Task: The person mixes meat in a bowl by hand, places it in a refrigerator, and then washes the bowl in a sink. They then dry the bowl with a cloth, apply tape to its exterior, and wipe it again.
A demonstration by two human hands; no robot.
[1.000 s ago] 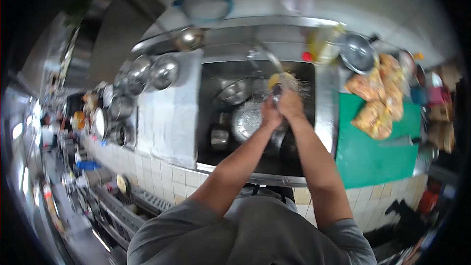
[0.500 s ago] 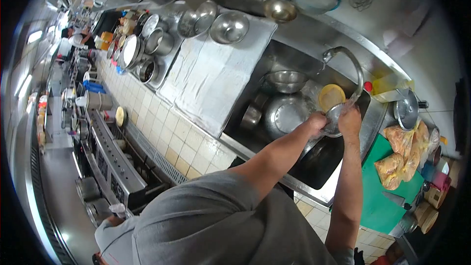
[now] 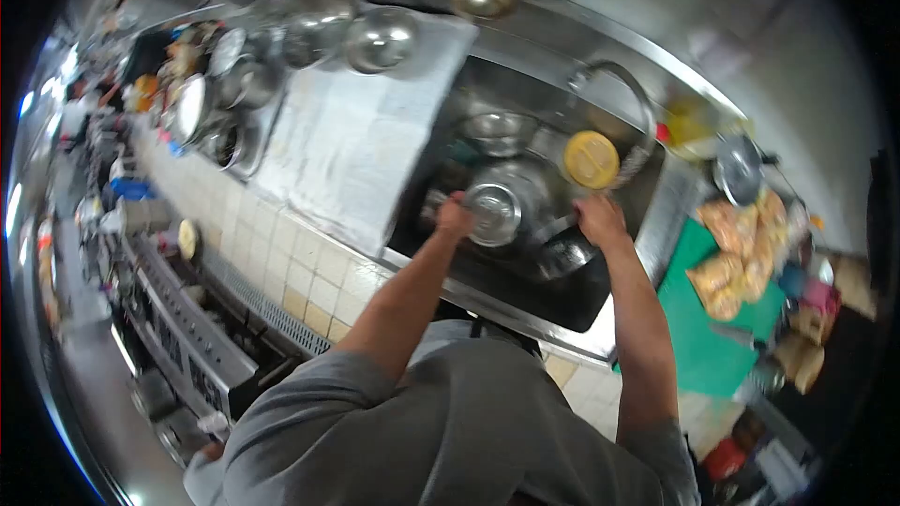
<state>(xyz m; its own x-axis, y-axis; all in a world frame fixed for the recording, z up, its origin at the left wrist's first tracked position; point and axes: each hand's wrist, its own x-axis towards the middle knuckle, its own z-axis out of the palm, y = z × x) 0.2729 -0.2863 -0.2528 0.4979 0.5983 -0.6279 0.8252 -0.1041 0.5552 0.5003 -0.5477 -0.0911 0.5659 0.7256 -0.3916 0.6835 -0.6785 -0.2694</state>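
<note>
Over the sink (image 3: 586,305), my left hand (image 3: 455,215) is closed on the left rim of a small metal bowl (image 3: 494,215). My right hand (image 3: 601,219) is at the sink's right side, fingers closed beside a metal pan-like vessel (image 3: 566,253); motion blur hides exactly what it grips. The curved faucet (image 3: 637,103) stands behind it. A yellow round item (image 3: 591,159) lies just beyond my right hand. Another metal bowl (image 3: 500,131) sits at the back of the sink.
A white cloth (image 3: 361,112) covers the counter left of the sink, with metal bowls (image 3: 381,39) at its back. To the right, bagged food (image 3: 717,286) and a knife (image 3: 733,333) lie on a green board (image 3: 689,356). A stove (image 3: 187,328) stands at the left.
My hands have moved apart. My left hand has shifted left with the small bowl, while my right hand has come away from it. The view has shifted too.
</note>
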